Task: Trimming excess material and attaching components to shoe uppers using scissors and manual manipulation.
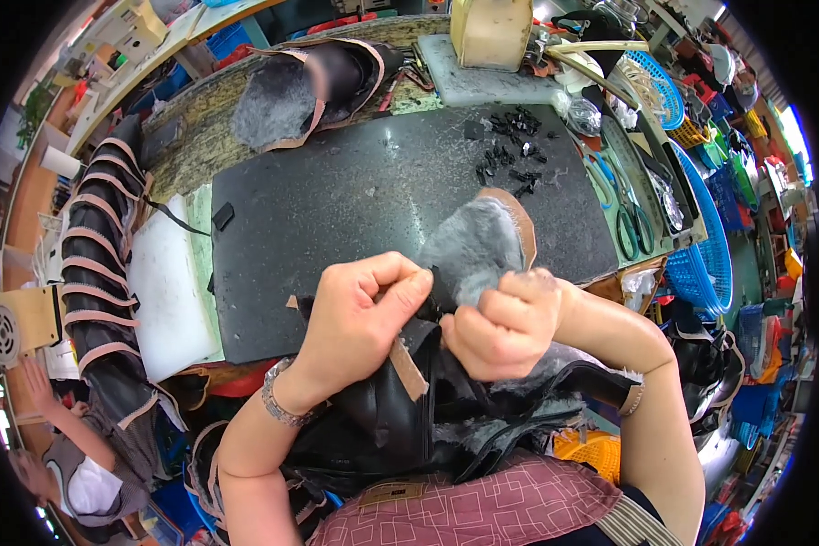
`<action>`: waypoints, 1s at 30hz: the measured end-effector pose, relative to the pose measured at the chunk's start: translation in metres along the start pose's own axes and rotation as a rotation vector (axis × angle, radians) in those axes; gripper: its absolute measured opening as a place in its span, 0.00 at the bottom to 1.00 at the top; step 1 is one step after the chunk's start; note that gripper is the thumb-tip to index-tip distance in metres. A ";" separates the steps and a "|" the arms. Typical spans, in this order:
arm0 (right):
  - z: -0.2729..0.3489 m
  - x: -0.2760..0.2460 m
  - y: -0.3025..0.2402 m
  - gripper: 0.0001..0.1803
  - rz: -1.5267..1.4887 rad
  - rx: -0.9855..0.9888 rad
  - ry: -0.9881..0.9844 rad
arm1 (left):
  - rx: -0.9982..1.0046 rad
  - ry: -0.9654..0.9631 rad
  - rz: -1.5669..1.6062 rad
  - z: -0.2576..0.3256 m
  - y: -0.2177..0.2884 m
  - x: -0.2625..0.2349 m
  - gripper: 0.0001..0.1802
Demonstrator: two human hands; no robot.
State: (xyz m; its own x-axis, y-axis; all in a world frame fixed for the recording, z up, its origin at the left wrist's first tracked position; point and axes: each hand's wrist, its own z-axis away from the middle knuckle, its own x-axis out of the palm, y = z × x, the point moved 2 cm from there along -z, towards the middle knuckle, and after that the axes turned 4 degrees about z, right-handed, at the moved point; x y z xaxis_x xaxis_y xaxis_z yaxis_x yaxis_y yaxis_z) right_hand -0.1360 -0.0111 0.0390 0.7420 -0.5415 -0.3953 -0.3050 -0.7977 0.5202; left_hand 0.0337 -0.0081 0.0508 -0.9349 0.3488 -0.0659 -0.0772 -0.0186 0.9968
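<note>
1. Left hand pinches the black boot edge, held at the mat's near edge.
2. Right hand clenches the grey lining.
3. Advice: keep both edges aligned, tension even.

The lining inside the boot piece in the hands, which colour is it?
Grey and fluffy, the fur lining shows best in the head view, against the black boot upper.

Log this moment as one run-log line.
left hand: pinching black boot upper | right hand: gripping its grey fleece lining | surface: black work mat | nearby: scissors, stacked uppers
</note>
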 end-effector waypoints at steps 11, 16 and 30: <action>0.002 -0.003 -0.002 0.13 -0.015 0.021 0.011 | -0.019 -0.022 0.083 -0.001 -0.002 0.002 0.12; 0.001 -0.004 0.001 0.13 -0.025 0.021 -0.003 | 0.003 -0.018 0.091 -0.003 0.000 0.004 0.12; -0.018 -0.007 0.037 0.15 -0.209 0.704 -0.299 | 0.562 0.720 -0.233 -0.001 0.001 -0.065 0.09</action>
State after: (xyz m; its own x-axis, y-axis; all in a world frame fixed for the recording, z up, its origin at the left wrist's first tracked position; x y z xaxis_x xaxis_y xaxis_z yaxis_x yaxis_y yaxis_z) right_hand -0.1415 -0.0320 0.0748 0.6638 -0.3308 -0.6708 -0.5572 -0.8170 -0.1486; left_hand 0.0941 -0.0323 0.0563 -0.9206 -0.3798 -0.0909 -0.2865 0.4987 0.8180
